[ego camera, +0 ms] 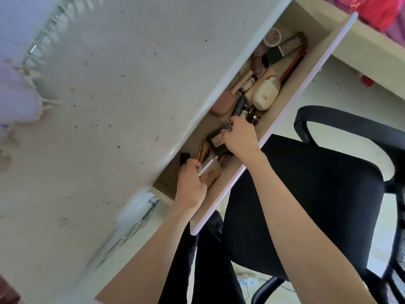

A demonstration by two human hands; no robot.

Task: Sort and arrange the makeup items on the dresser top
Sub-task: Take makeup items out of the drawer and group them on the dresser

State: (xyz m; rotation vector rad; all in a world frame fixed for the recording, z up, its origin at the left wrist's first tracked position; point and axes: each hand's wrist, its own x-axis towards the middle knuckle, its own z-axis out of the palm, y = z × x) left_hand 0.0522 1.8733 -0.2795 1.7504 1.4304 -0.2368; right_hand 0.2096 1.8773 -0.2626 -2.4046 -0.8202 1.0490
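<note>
Makeup items (260,84) jumbled in open drawer (306,69)

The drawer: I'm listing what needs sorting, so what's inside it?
The drawer holds tubes, a cream case, a red pencil; items under both hands stay hidden.
</note>
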